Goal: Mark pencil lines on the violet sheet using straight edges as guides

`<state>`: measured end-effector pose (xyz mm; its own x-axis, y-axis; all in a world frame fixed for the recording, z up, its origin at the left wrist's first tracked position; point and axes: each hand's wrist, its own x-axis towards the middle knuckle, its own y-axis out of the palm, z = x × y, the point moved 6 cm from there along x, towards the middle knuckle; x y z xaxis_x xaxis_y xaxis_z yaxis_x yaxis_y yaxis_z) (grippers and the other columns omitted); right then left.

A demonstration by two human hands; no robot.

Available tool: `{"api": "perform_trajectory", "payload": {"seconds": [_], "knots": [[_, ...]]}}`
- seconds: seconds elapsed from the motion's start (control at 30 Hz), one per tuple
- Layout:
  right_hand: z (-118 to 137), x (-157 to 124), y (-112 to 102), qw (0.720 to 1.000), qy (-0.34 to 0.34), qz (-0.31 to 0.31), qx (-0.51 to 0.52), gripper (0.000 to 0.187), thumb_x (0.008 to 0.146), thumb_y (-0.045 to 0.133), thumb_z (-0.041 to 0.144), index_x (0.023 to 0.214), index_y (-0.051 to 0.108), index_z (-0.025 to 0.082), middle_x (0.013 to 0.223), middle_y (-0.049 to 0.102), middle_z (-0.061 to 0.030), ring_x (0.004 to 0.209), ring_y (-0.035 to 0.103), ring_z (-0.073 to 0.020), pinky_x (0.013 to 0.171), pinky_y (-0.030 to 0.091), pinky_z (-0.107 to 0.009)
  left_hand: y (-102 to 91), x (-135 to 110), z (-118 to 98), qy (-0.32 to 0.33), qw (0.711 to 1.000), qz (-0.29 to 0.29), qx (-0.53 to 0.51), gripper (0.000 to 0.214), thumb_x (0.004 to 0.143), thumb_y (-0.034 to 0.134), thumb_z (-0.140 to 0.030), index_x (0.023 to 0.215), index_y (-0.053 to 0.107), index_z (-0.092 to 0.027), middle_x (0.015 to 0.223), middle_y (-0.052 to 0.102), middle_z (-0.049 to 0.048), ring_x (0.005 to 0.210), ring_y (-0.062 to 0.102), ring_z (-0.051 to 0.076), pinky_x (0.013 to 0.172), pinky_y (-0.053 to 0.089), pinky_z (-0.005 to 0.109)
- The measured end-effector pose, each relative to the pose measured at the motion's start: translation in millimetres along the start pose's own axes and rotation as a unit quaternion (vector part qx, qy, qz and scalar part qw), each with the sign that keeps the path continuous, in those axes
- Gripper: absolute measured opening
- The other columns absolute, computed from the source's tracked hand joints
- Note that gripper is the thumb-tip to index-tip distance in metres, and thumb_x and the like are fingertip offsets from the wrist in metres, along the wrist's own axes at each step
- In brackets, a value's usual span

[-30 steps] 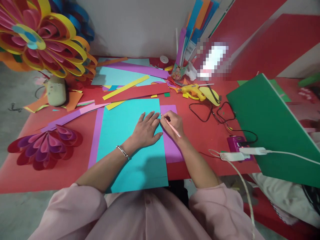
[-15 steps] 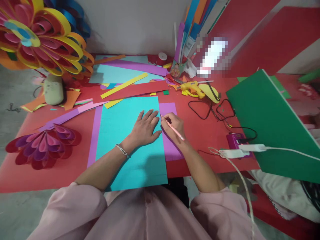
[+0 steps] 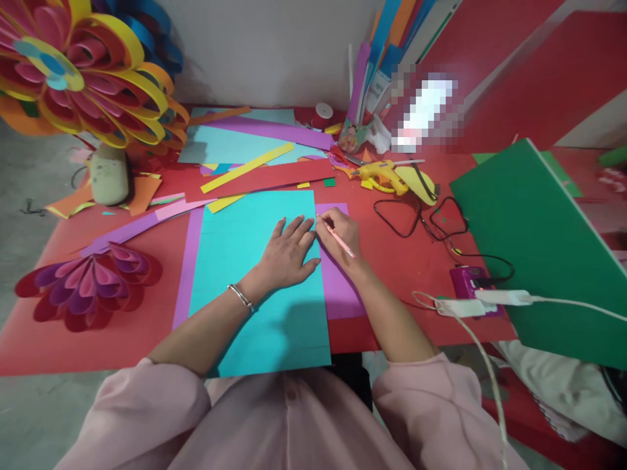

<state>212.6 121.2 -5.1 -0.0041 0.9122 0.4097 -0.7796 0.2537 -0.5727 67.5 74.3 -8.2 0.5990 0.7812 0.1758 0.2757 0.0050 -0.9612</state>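
Note:
My left hand (image 3: 290,251) lies flat with fingers spread on a turquoise sheet of paper (image 3: 245,313), close to its right edge. Wrapped round a pink pencil (image 3: 341,240), my right hand (image 3: 344,228) rests just beyond that edge, the tip near the sheet's upper right side. Beneath the turquoise sheet is a purple sheet (image 3: 340,297), which shows along both sides. Above the sheets lie a red paper strip (image 3: 274,177) and a yellow strip (image 3: 249,166).
A paper-loop flower (image 3: 88,287) sits at left, below a larger one (image 3: 83,72). A yellow glue gun (image 3: 385,175) with black cord lies at right. Beyond it are a purple power socket (image 3: 465,281) with white plugs and a green board (image 3: 539,261). A cup of strips (image 3: 353,136) stands behind.
My right hand has moved the pencil slightly up along the turquoise sheet's right edge. The left hand stays on the sheet. The whole view has shifted a little.

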Motion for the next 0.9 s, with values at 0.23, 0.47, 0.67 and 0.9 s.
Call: {"api": "perform_trajectory", "payload": {"seconds": [0.23,0.47,0.67,0.9], "knots": [[-4.6,18.9,7.3,1.000,-0.014,-0.009,0.003,0.019,0.094,0.055,0.033,0.077,0.052,0.026,0.073,0.064,0.0005,0.070,0.061,-0.0172,0.072,0.047,-0.030,0.9,-0.4,0.5,0.000,1.000,-0.003,0.000,0.055,0.101,0.055,-0.057,0.140,0.057,-0.018,0.165,0.047,0.0155,0.157,0.037,0.038,0.130,0.022,0.064],[3.3,2.2,-0.6,1.000,-0.007,0.009,0.000,0.021,0.095,0.056,0.034,0.076,0.051,0.026,0.071,0.062,0.0009,0.069,0.060,-0.0171,0.070,0.047,-0.030,-1.1,0.4,-0.4,-0.002,1.000,0.004,-0.001,0.054,0.101,0.054,-0.056,0.139,0.057,-0.018,0.166,0.047,0.0149,0.158,0.036,0.038,0.130,0.022,0.063],[13.9,-26.9,-12.5,1.000,0.002,0.022,0.001,0.019,0.096,0.057,0.029,0.078,0.055,0.025,0.070,0.061,0.0018,0.067,0.059,-0.0157,0.068,0.046,-0.029,1.1,1.2,0.4,-0.001,1.000,0.013,0.002,0.055,0.101,0.055,-0.054,0.142,0.055,-0.018,0.167,0.045,0.0150,0.158,0.035,0.037,0.130,0.022,0.063],[25.8,-57.0,-24.0,1.000,-0.007,0.024,-0.004,0.019,0.096,0.058,0.025,0.077,0.056,0.025,0.071,0.061,0.0018,0.066,0.058,-0.0146,0.067,0.044,-0.029,1.3,0.7,1.9,-0.003,1.000,0.009,-0.005,0.047,0.102,0.051,-0.048,0.138,0.057,-0.019,0.166,0.046,0.0142,0.159,0.035,0.036,0.131,0.020,0.062]]}}
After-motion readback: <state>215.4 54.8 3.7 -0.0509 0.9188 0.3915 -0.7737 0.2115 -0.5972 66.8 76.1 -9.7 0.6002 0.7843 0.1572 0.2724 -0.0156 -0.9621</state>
